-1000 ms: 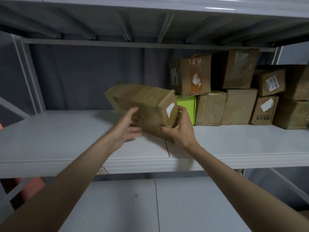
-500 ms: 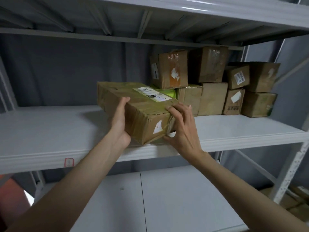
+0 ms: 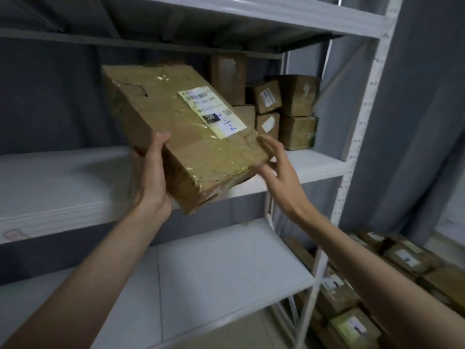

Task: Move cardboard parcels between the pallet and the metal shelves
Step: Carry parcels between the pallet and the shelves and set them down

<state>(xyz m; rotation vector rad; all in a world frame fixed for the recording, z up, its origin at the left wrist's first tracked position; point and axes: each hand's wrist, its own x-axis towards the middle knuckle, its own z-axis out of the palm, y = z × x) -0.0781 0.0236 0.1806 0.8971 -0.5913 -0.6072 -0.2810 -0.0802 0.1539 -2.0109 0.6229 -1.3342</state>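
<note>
left hand (image 3: 151, 177) fingers grasp the tilted parcel (image 3: 181, 137); right hand (image 3: 276, 170) fingers spread, touching its corner.

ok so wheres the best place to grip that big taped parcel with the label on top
Probably the two long side faces, near the low front end, one hand from each side. The taped parcel is wide, flat and tilted front-down, and its glossy tape looks slippery. The left hand already grips its left edge; the right hand only touches the right corner with straight fingers.
</note>
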